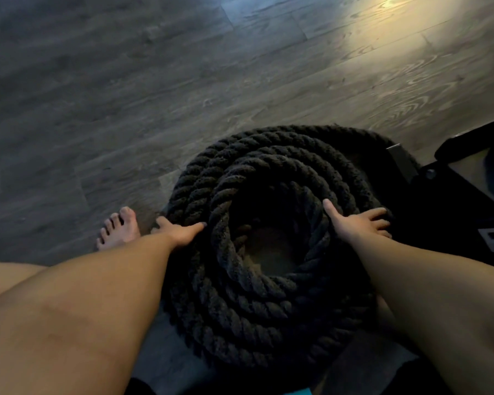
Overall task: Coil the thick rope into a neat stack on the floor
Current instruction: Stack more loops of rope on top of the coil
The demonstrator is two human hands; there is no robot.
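Grey wood-grain plank floor [183,81], brightly lit at upper right. On it we see the black rope [240,309] wound in a round coil of several turns, with bare floor showing at its centre. A bare foot [120,228] stands just left of the coil, and a black frame [402,163] lies at its right edge.

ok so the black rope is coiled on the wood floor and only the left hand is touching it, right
Not only the left hand: the head view shows the right hand on it too. The black rope is coiled on the wood floor and both hands are touching it.
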